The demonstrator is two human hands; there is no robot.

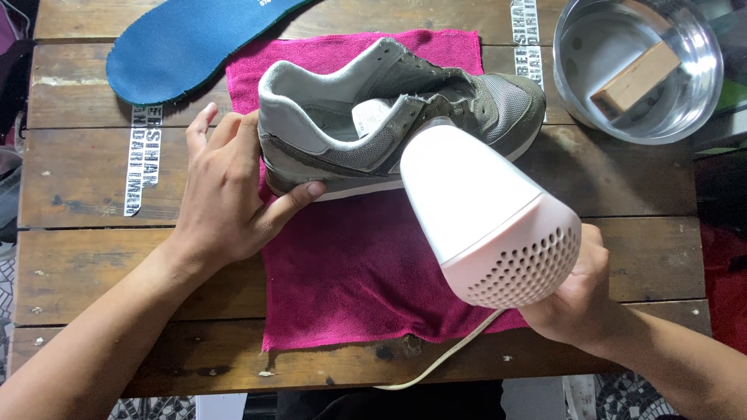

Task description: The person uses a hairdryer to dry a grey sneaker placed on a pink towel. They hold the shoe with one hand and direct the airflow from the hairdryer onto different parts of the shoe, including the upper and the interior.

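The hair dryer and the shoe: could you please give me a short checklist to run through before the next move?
1. Left hand steadies shoe at the heel: ok.
2. Right hand grips hair dryer: ok.
3. Nozzle aimed into the shoe opening: ok.
4. Shoe sits on pink towel: ok.
5. Cord clear of water bowl: ok.
6. Dryer running: cannot tell.

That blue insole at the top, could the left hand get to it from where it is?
Probably yes. The left hand grips the shoe's heel, and only bare table lies between it and the blue insole; it would have to let go first.
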